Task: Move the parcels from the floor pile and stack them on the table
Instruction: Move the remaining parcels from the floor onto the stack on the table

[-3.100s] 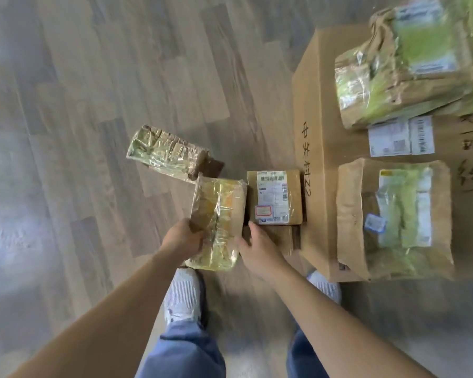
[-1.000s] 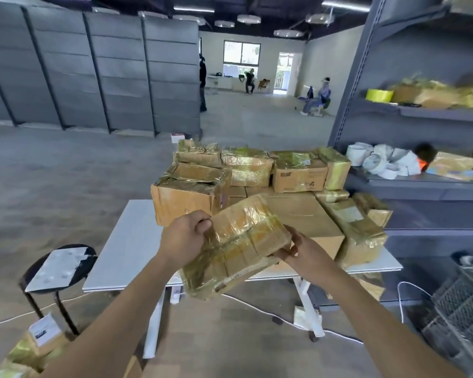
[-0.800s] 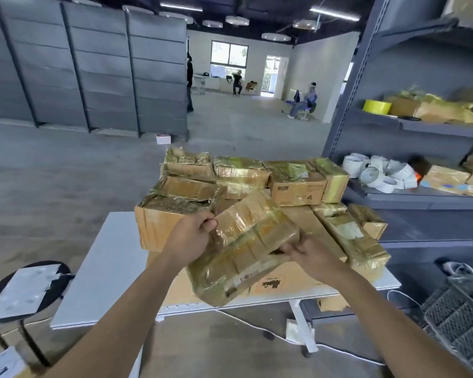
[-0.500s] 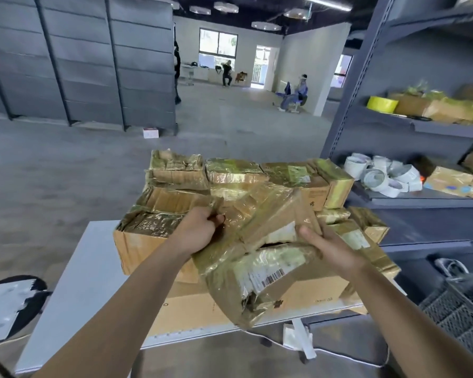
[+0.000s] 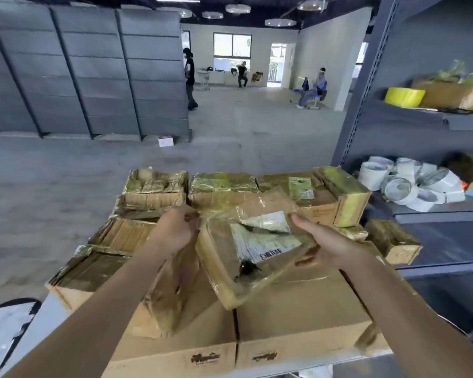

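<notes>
My left hand (image 5: 175,230) pinches left edge of parcel (image 5: 246,252), fingers curled. Parcel taped, label up, tilted above big boxes (image 5: 298,323) stacked on table (image 5: 43,323); touching them or not, cannot tell. My right hand (image 5: 329,248) grips right edge, thumb on top, fingers underneath.

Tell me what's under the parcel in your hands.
A large cardboard box lies under the parcel; its top directly beneath is covered, so contact cannot be told.
</notes>
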Demonstrator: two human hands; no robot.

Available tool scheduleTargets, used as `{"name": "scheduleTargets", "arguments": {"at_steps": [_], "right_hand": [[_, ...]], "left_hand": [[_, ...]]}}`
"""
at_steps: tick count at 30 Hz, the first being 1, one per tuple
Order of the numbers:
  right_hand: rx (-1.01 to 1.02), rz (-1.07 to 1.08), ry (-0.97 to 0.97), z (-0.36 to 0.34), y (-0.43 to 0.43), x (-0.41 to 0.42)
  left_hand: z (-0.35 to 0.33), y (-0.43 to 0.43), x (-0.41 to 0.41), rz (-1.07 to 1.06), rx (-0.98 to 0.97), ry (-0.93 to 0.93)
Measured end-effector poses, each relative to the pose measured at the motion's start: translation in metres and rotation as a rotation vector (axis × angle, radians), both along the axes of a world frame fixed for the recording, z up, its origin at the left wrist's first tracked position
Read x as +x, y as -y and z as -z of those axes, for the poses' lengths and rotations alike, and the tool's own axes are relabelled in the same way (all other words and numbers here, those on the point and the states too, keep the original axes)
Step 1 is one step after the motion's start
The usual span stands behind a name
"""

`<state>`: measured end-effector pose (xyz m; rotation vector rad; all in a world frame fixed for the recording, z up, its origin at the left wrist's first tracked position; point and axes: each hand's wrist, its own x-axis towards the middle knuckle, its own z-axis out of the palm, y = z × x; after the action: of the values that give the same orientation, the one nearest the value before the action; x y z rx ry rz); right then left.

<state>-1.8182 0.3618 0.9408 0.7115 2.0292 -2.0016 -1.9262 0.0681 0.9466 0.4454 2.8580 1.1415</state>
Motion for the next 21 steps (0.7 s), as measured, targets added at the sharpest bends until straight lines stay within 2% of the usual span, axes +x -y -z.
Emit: {"name": "scheduleTargets", "arguments": {"at_steps": [2,5,8,15,19,21], "right_hand": [[-0.025,0.03,0.079,0.0,-0.017,-0.019],[-0.027,-0.028,0.201,0.004,-0.036,-0.046],[0.001,-0.14,0.299,0.01,-0.04,-0.066],[0.174,-0.319,0.316,0.014,-0.038,-0.088],[0.114,-0.295,0.284,0.021,-0.035,-0.099],[0.106,-0.284,0.282,0.026,-0.03,-0.102]], "left_hand": [[0.004,-0.001,-0.011,-0.021,-0.245,-0.005],[0.014,-0.004,-0.017,0.034,-0.507,0.12],[0.03,-0.011,-0.018,-0.003,-0.698,-0.029],[0.031,-0.022,-0.027,-0.171,-0.661,-0.118],[0.029,-0.026,-0.034,-0.178,-0.482,-0.365],[0.022,-0.027,-0.037,-0.122,-0.399,-0.33]]}}
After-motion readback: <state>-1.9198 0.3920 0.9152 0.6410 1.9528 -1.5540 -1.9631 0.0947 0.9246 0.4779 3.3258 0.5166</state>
